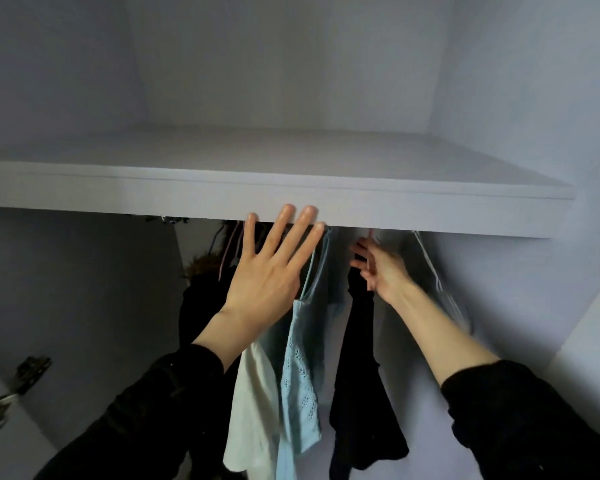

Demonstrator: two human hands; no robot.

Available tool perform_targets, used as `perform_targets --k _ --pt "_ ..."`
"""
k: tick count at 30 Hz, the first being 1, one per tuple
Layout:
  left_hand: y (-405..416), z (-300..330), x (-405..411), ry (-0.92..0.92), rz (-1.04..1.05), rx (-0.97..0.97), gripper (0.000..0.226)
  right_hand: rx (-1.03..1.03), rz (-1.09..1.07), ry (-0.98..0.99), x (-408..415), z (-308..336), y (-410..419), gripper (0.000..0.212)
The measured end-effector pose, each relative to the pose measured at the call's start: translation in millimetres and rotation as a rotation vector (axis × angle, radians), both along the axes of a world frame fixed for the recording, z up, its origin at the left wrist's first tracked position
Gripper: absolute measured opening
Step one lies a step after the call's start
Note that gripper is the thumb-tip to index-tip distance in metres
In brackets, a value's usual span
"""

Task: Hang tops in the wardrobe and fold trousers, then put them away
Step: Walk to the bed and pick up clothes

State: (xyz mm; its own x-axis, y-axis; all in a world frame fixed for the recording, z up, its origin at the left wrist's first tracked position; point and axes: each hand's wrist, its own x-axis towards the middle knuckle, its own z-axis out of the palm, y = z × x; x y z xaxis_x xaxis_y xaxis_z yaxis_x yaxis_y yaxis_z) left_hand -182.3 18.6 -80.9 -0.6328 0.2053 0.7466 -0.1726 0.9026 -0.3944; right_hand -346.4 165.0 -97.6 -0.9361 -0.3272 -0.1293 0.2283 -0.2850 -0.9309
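I am facing into the wardrobe (499, 81), with its shelf (291, 202) running across in front of me. My left hand (271, 271) is flat and spread, fingers straight, the fingertips (286, 211) overlapping the shelf's front edge; it holds nothing. My right hand (378, 268), at 3 o'clock from the left, reaches up under the shelf, its fingers curled at the top of a black top (357, 393), seemingly at the hanger; the blur keeps me from telling the grip exactly. The black top hangs down at 6 o'clock from that hand. Between my hands hang a blue top (300, 375) and, at 9 o'clock from it, a white top (253, 410), side by side and touching. A dark garment (201, 299) hangs behind my left wrist. A bare hanger (437, 282) hangs at 3 o'clock from my right hand. A hinge (18, 386) sits at 8 o'clock on the door.
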Motion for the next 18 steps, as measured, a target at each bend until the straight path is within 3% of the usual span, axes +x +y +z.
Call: perform_targets --k 3,7,11,14,18 --pt "-1.6 -2.1 -1.9 -0.003 0.012 -0.007 0.100 0.015 0.034 0.028 -14.7 14.7 -15.6 0.018" --pt "-1.6 -2.8 -1.1 -0.019 0.006 -0.003 0.104 0.076 0.108 0.051 -27.1 17.3 -34.5 0.034" --pt "-1.1 -1.0 -0.4 -0.026 0.008 0.003 0.103 0.072 0.095 0.064 -41.8 13.3 -45.8 0.022" --pt "-1.8 0.6 0.7 -0.033 0.012 0.005 0.102 0.085 0.062 0.006 -52.6 3.2 -49.9 0.028" --pt "-1.4 0.9 1.1 -0.032 0.011 0.009 0.102 0.299 0.036 0.013 -55.4 -16.6 -58.6 0.039"
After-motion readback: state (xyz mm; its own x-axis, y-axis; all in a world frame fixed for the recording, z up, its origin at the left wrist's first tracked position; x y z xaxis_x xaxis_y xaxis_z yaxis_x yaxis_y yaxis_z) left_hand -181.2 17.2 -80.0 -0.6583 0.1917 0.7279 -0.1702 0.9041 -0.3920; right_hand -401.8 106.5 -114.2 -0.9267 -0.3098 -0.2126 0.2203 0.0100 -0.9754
